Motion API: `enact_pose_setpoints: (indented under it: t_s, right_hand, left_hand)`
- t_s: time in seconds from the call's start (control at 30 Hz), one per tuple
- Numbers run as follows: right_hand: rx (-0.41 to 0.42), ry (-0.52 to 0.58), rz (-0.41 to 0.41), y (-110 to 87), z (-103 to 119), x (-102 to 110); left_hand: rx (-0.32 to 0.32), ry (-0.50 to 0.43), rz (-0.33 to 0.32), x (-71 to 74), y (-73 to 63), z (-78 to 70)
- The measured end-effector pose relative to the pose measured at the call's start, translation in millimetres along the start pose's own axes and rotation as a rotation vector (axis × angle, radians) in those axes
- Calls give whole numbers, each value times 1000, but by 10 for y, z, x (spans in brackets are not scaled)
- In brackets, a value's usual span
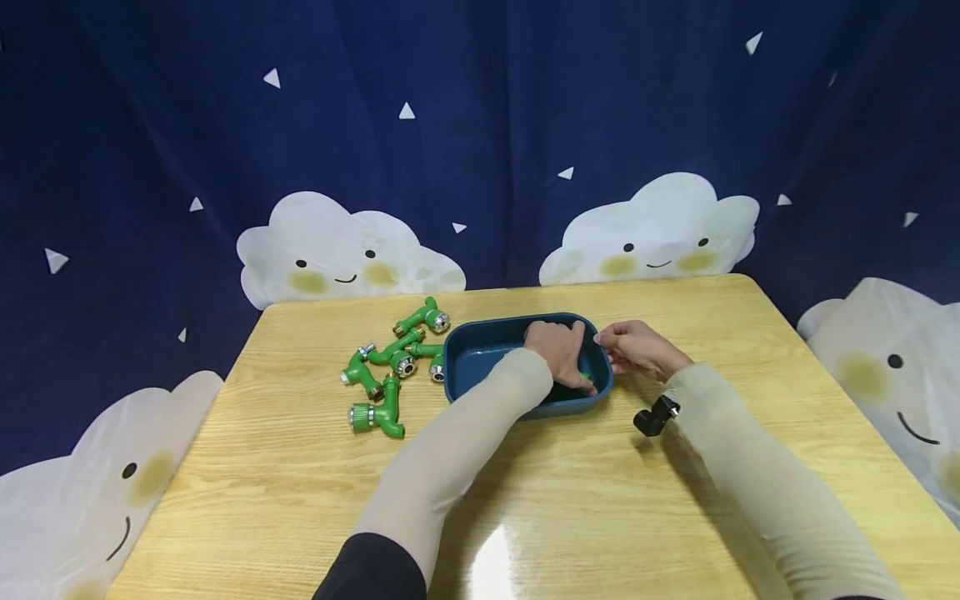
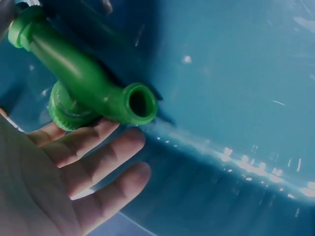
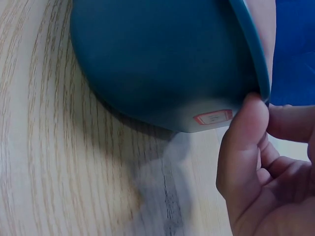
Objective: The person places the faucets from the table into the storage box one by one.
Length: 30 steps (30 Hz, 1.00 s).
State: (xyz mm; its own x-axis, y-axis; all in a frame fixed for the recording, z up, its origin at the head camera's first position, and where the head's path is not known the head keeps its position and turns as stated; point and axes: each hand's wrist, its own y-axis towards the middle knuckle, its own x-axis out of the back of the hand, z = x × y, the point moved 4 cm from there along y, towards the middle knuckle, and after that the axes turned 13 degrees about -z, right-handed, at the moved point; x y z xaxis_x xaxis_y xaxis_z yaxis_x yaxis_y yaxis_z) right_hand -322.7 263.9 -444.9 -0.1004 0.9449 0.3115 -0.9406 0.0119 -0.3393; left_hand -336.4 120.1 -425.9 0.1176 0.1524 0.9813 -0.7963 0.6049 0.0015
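Observation:
My left hand [image 1: 558,350] reaches down inside a dark blue plastic basin [image 1: 480,325]. In the left wrist view a green plastic faucet [image 2: 74,69] lies on the basin's blue inner surface, its round open outlet facing the camera. The left fingers [image 2: 106,157] are spread and fairly straight, fingertips right at the faucet's underside; the thumb is mostly out of that view. At the basin's right end my right hand [image 1: 637,346] pinches the rim between thumb and forefinger. The right wrist view shows this grip on the basin wall [image 3: 162,59], close to a small red-edged label [image 3: 212,117].
Several green faucets lie left of the basin, among them one with a ribbed green knob [image 1: 378,412] and one at the back [image 1: 423,317]. The wooden table [image 1: 247,500] ends at a dark blue curtain [image 1: 495,125] with white clouds. A black wrist camera [image 1: 656,417] juts from the right sleeve.

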Motion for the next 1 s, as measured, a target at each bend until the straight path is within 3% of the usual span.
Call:
enact_pose_setpoints:
  t_s: [0.17, 0.37, 0.77, 1.0]
  right_hand:
    - [3, 8, 1, -4, -12, 28]
    - [-10, 20, 19, 9, -39, 42]
    - [-16, 28, 30, 5, -48, 13]
    - [-13, 31, 41, -10, -48, 11]
  left_hand:
    - [16, -6, 39, 37, 5, 30]
    - [-9, -47, 81, 89, -16, 55]
    - [-43, -102, 92, 128, -39, 93]
    - [-81, -144, 39, 354, -171, 195]
